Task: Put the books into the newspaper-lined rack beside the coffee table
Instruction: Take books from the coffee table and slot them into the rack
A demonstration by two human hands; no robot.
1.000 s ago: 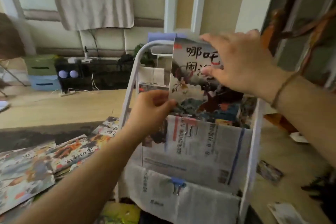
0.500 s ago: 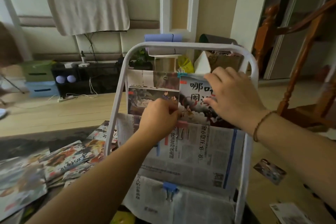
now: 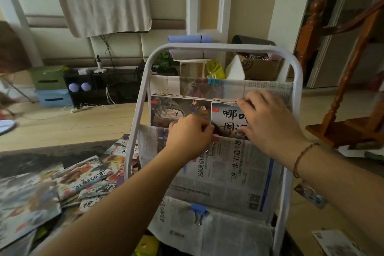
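Head view: a white-framed rack (image 3: 139,110) stood at frame centre, its tiers lined with newspaper (image 3: 232,170) held by binder clips. The upper pocket held two books side by side: one with a picture cover (image 3: 172,108) at left, one with large black characters (image 3: 228,118) at right. The left hand (image 3: 188,137) pinched the right book's lower left edge; the right hand (image 3: 270,122) gripped its top edge. More books (image 3: 83,174) lay spread on the counter (image 3: 41,158) at lower left.

Two books (image 3: 227,118) stand side by side in the rack's (image 3: 224,47) upper pocket, table (image 3: 52,154) left
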